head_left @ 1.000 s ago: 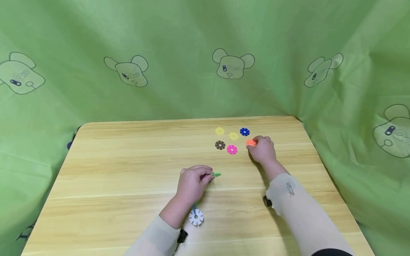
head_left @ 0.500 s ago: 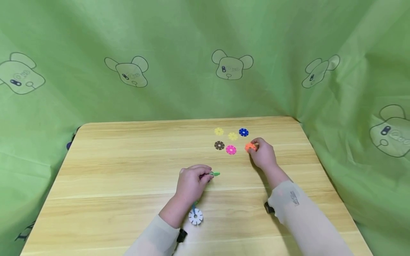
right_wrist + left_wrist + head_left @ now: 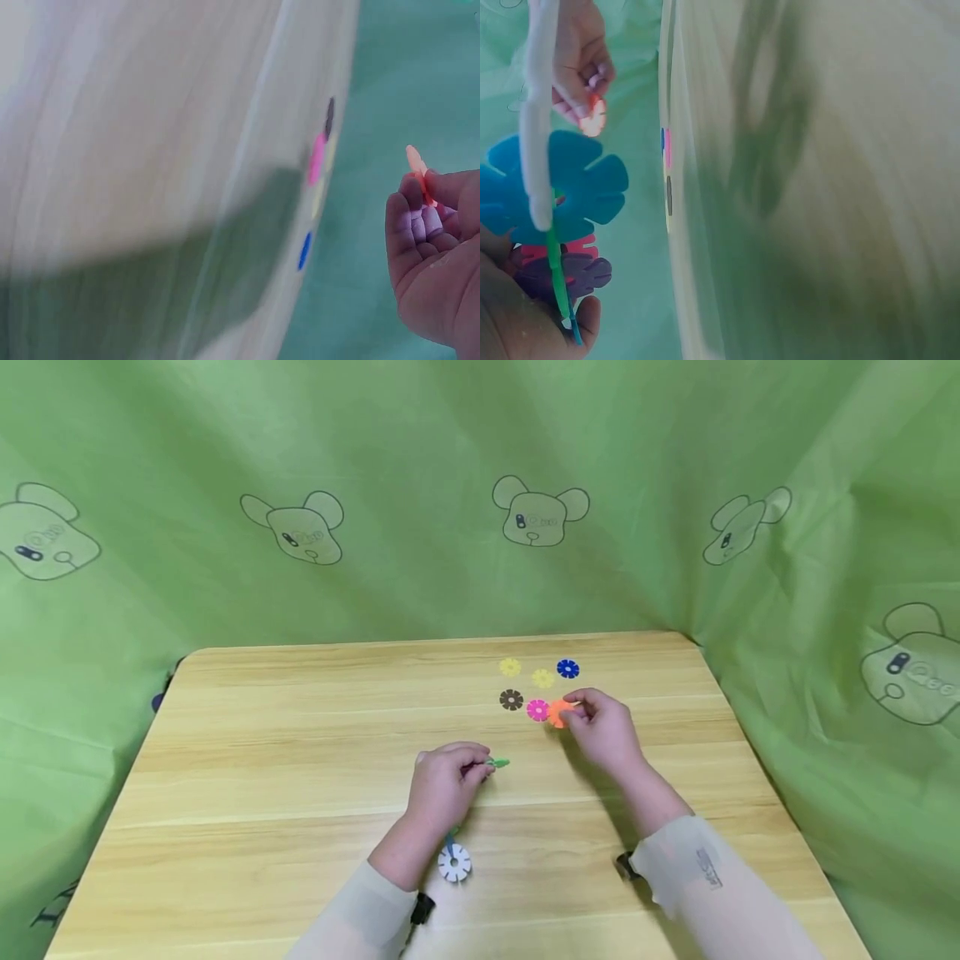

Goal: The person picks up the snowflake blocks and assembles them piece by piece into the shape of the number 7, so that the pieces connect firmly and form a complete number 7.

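My left hand (image 3: 441, 787) grips a chain of slotted plastic building discs joined together. In the left wrist view the chain includes a white disc (image 3: 540, 112), a blue disc (image 3: 592, 184), a green disc (image 3: 558, 277) seen edge-on, a purple disc (image 3: 585, 276) and a pinkish-red disc (image 3: 581, 246). From the head, the white part hangs below the wrist, while a green edge pokes out past the fingertips. Between thumb and fingers, my right hand (image 3: 609, 733) pinches an orange slotted disc (image 3: 557, 714), raised above the table and apart from the chain.
Loose discs lie toward the far side of the wooden table (image 3: 262, 735): a pink one (image 3: 533, 716), a brown one (image 3: 506, 700), a blue one (image 3: 562, 669), and two yellow ones, one (image 3: 505, 667) farther left. A green curtain (image 3: 420, 585) hangs behind the table.
My right hand has drawn the orange disc leftward and toward me, off its spot right of the loose discs. The left hand, with the chain, stays nearly in place.
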`<state>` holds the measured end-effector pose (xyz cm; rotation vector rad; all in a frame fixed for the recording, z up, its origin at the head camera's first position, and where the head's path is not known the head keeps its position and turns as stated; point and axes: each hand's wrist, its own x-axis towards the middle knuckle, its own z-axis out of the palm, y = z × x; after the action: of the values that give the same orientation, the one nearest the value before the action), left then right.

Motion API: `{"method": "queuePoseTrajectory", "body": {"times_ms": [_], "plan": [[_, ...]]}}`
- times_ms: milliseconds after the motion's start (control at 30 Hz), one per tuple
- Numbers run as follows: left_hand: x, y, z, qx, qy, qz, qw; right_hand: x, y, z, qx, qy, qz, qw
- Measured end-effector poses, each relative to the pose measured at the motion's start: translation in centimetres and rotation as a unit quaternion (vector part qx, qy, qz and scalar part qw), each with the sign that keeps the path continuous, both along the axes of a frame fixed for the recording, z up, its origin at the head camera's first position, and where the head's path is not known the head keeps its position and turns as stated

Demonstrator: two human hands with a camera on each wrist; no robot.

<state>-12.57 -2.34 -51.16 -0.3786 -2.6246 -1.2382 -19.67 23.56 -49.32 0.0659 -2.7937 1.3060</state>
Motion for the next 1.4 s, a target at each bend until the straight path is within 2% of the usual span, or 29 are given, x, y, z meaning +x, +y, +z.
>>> {"method": "queuePoseTrajectory", "body": {"times_ms": [200, 400, 567, 967, 1200, 1400], "plan": [[-0.2, -0.1, 0.1, 0.008, 0.024, 0.004, 0.9997, 1.3, -1.3, 1.0, -0.044, 0.006, 0.017, 0.9989], [-0.2, -0.1, 0.2, 0.012, 0.037, 0.009, 0.9992, 2.3, -2.3, 1.7, -0.132, -0.039, 0.034, 0.9899], [-0.1, -0.1, 0.1, 0.011, 0.039, 0.014, 0.9991, 3.2, -3.0, 2.0, -0.165, -0.064, 0.043, 0.9833], [0.0, -0.1, 0.0, 0.007, 0.033, 0.014, 0.9993, 4.2, -4.5, 1.9, -0.166, -0.084, 0.076, 0.9797], [0.0, -0.1, -0.1, 0.006, 0.037, 0.014, 0.9992, 4.3, -4.8, 1.4, -0.156, -0.09, 0.074, 0.9808], [0.1, 0.0, 0.0, 0.012, 0.045, 0.015, 0.9988, 4.6, -5.1, 1.6, -0.165, -0.098, 0.069, 0.979]]}}
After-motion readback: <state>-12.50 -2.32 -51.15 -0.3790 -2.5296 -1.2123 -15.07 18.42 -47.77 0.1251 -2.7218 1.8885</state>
